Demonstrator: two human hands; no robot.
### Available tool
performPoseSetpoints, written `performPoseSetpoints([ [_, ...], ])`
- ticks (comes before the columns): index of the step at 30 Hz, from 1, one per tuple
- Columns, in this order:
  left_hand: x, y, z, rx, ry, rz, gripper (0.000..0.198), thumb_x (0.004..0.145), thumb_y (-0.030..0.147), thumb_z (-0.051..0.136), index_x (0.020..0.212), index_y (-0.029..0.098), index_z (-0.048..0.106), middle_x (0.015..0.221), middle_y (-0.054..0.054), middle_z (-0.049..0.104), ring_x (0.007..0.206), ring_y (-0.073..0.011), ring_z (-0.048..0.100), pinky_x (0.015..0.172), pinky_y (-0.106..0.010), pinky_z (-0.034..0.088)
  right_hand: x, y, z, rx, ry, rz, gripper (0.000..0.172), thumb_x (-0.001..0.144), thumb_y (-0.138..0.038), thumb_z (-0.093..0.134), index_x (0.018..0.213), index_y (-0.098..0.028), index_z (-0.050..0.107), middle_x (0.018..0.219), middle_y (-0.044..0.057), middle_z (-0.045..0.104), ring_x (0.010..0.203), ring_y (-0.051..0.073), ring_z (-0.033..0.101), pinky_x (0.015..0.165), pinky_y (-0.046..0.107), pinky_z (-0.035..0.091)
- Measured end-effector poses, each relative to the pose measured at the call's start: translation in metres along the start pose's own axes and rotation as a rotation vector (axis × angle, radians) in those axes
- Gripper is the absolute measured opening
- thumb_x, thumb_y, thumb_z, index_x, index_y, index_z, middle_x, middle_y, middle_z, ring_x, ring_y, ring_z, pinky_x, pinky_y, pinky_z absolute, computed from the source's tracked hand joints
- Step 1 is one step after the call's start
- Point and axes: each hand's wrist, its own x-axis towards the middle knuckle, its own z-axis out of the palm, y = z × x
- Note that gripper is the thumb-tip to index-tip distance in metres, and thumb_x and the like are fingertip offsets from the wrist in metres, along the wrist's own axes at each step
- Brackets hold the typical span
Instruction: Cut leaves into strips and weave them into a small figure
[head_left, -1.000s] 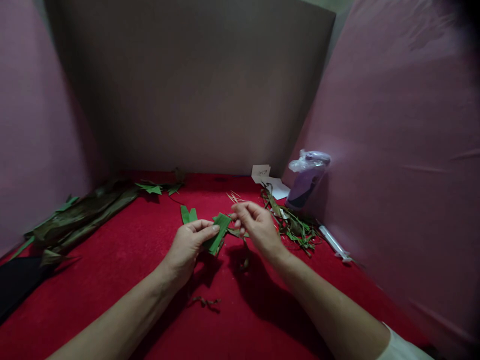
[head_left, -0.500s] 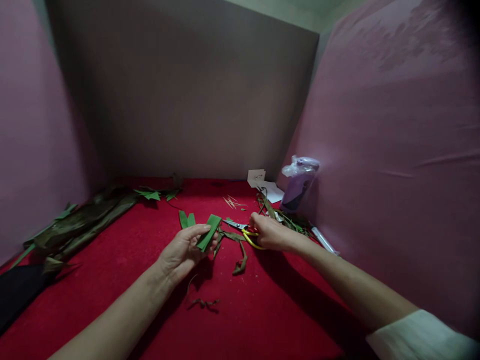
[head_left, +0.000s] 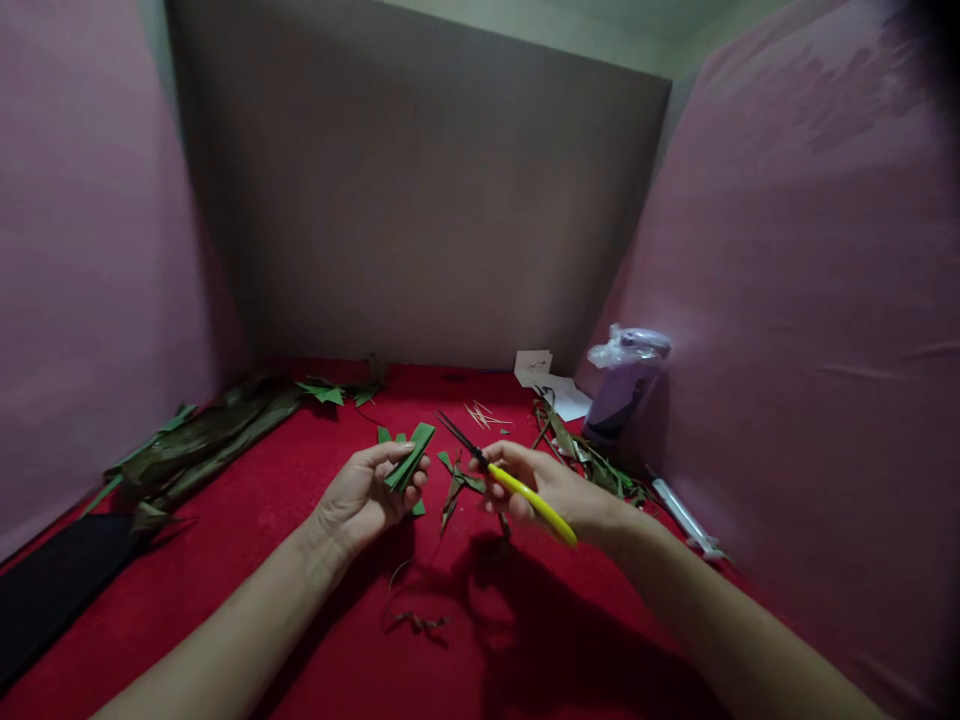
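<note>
My left hand pinches a folded green leaf strip between thumb and fingers, above the red cloth. My right hand grips a pair of scissors with yellow handles. Their dark blades point up and to the left, past the leaf strip's right side and apart from it. Other cut green strips show just behind my left hand. Dried brown leaf pieces lie on the cloth between the hands. A twisted brown scrap rests nearer to me.
Long dried leaves lie at the left, near a black cloth. Toothpicks are scattered at the back. A purple bottle, white papers, leaf scraps and a silvery tube line the right wall.
My right hand has turned the scissors, so the handles now point down and right, nearer to me. My left hand has tilted the leaf strip. The whole view has shifted slightly.
</note>
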Motion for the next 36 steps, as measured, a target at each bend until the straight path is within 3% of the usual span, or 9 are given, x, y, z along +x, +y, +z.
performPoseSetpoints([
  [4, -0.002, 0.002, 0.002, 0.006, -0.001, 0.004, 0.006, 0.074, 0.009, 0.054, 0.071, 0.009, 0.059, 0.062, -0.007, 0.063, 0.046, -0.0104, 0.056, 0.039, -0.017, 0.047, -0.010, 0.014, 0.016, 0.117, -0.090, -0.084, 0.061, 0.060, -0.066, 0.062, 0.095, -0.019, 0.045, 0.066, -0.005, 0.045, 0.050, 0.006, 0.042, 0.047, 0.021, 0.047],
  [8, -0.003, 0.000, 0.002, 0.012, -0.009, 0.003, 0.006, 0.077, 0.009, 0.054, 0.075, 0.009, 0.060, 0.064, -0.008, 0.064, 0.045, -0.0096, 0.056, 0.037, -0.015, 0.046, -0.014, 0.032, 0.014, 0.096, -0.077, -0.132, 0.058, 0.064, -0.068, 0.057, 0.093, -0.018, 0.045, 0.062, -0.005, 0.043, 0.047, 0.006, 0.040, 0.035, 0.015, 0.043],
  [16, -0.002, -0.006, 0.005, 0.013, -0.032, -0.007, 0.019, 0.085, 0.012, 0.045, 0.076, 0.009, 0.062, 0.063, -0.009, 0.065, 0.043, -0.0102, 0.058, 0.039, -0.016, 0.049, -0.011, 0.041, 0.012, 0.096, -0.104, -0.122, 0.056, 0.068, -0.067, 0.055, 0.092, -0.017, 0.045, 0.055, -0.007, 0.045, 0.040, 0.005, 0.042, 0.033, 0.015, 0.044],
  [23, -0.001, -0.007, 0.009, 0.025, 0.038, -0.029, 0.021, 0.085, 0.014, 0.045, 0.074, 0.009, 0.062, 0.061, -0.010, 0.065, 0.042, -0.0111, 0.059, 0.040, -0.018, 0.051, -0.012, 0.044, 0.011, 0.106, -0.115, -0.116, 0.055, 0.070, -0.066, 0.053, 0.093, -0.017, 0.045, 0.054, -0.006, 0.047, 0.039, 0.005, 0.043, 0.034, 0.016, 0.043],
  [31, 0.000, -0.009, 0.007, 0.040, 0.030, -0.007, 0.021, 0.085, 0.013, 0.046, 0.073, 0.009, 0.063, 0.061, -0.010, 0.065, 0.044, -0.0111, 0.060, 0.042, -0.018, 0.051, -0.011, 0.049, 0.013, 0.110, -0.069, -0.135, 0.055, 0.073, -0.068, 0.047, 0.091, -0.016, 0.048, 0.056, -0.004, 0.048, 0.039, 0.006, 0.044, 0.033, 0.016, 0.042],
  [36, 0.001, -0.015, 0.005, 0.171, -0.036, 0.122, 0.015, 0.083, 0.010, 0.049, 0.077, 0.010, 0.063, 0.066, -0.009, 0.066, 0.050, -0.0108, 0.061, 0.048, -0.018, 0.051, -0.012, 0.049, 0.012, 0.127, -0.051, -0.137, 0.054, 0.075, -0.067, 0.045, 0.091, -0.016, 0.048, 0.059, -0.003, 0.050, 0.040, 0.007, 0.046, 0.033, 0.017, 0.042],
])
